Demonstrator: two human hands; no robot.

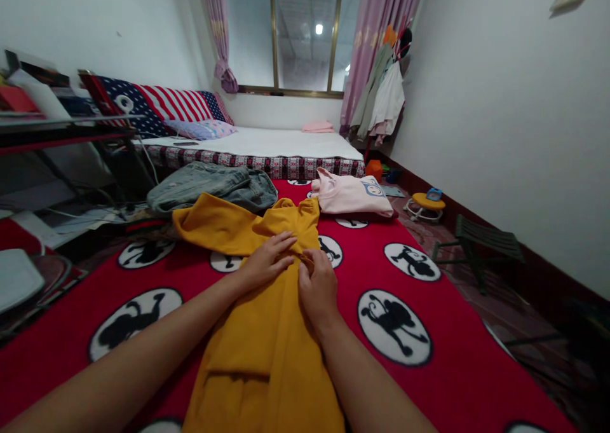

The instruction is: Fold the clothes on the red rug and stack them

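A mustard-yellow long-sleeved garment [257, 331] lies lengthwise before me on a red blanket [352, 382] with monkey prints. One of its sleeves stretches out to the left; the right side is folded in along the body. My left hand [269, 262] rests on the upper part of the garment, palm down with fingers extended. Just to its right, my right hand [318, 287] has its fingers curled and pinches an edge of the yellow cloth. The underside of the garment is hidden.
Behind the garment lie a denim jacket [214, 188] and a folded pink top [352, 194]. A bed [276, 142] stands beneath the window. At right on the floor are a yellow round stool [427, 201] and a dark folding stool [488, 237]. A cluttered desk [61, 134] is at left.
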